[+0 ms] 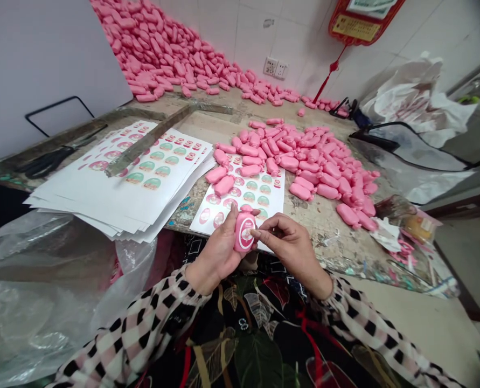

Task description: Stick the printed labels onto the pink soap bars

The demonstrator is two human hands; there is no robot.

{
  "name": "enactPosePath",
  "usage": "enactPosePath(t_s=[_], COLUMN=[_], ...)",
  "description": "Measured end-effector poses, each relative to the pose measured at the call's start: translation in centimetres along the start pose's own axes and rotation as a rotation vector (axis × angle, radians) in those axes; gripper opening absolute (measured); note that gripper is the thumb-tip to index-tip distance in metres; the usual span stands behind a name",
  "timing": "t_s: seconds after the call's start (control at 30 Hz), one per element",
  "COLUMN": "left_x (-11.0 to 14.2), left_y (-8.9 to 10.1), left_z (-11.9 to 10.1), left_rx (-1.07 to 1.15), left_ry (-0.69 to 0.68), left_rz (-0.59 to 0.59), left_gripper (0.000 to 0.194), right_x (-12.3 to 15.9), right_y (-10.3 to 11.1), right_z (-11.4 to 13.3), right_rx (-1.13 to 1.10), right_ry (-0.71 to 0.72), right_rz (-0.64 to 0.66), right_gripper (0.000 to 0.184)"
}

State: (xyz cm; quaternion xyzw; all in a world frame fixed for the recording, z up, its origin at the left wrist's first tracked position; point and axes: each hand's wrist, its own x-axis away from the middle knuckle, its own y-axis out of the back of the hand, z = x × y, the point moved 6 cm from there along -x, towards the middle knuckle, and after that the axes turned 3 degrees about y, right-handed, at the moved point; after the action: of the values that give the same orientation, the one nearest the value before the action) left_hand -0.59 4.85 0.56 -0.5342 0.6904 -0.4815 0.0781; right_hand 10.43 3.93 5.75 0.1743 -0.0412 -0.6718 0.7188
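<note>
My left hand point(216, 253) is wrapped round a small pink plastic bottle point(240, 243), held upright above the table's front edge. An oval pink-and-white sticker point(247, 234) lies on the bottle's front. The fingers of my right hand point(290, 245) are closed together, with thumb and fingertip at the sticker's right side. Beneath the bottle, a white sticker sheet point(205, 203) with pink ovals and green labels lies on the table, partly covered by my hands and several loose pink bottles point(224, 185).
A heap of pink bottles point(320, 161) lies right of the sheet, and a larger pile point(154, 48) rests against the wall. A wooden bar point(151, 139) weighs down stacked sticker sheets point(82, 199) at left. Black scissors point(48, 161) and plastic bags point(421, 156) flank the work area.
</note>
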Motion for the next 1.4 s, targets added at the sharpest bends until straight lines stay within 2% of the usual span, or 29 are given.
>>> enactPosePath(t_s=[0.47, 0.8, 1.0, 1.13, 1.23, 1.3, 1.4], left_x=[-0.2, -0.1, -0.2, -0.2, -0.2, -0.4, -0.5], left_y=[0.1, -0.1, -0.3, -0.3, -0.1, 0.1, 0.1], left_z=[0.2, 0.0, -0.2, -0.3, -0.2, -0.1, -0.1], left_rx=[-0.008, -0.009, -0.008, -0.007, -0.007, 0.02, 0.093], left_ry=[-0.025, -0.035, -0.055, -0.058, -0.047, -0.027, 0.002], left_rz=[0.028, 0.014, 0.012, -0.003, 0.004, 0.006, -0.002], left_gripper=[0.054, 0.058, 0.058, 0.058, 0.055, 0.05, 0.042], right_x=[0.0, -0.1, -0.1, 0.1, 0.2, 0.3, 0.3], right_y=[0.0, -0.2, 0.0, 0.0, 0.0, 0.1, 0.2], right_z=[-1.1, -1.6, -1.0, 0.9, 1.5, 1.5, 1.0], right_rx=[0.002, 0.017, 0.23, 0.567, 0.795, 0.838, 0.74], right_ry=[-0.05, -0.073, 0.022, 0.164, 0.198, 0.186, 0.118], right_rz=[0.018, 0.025, 0.044, 0.071, 0.062, 0.035, -0.034], right_gripper=[0.013, 0.017, 0.018, 0.019, 0.023, 0.022, 0.022])
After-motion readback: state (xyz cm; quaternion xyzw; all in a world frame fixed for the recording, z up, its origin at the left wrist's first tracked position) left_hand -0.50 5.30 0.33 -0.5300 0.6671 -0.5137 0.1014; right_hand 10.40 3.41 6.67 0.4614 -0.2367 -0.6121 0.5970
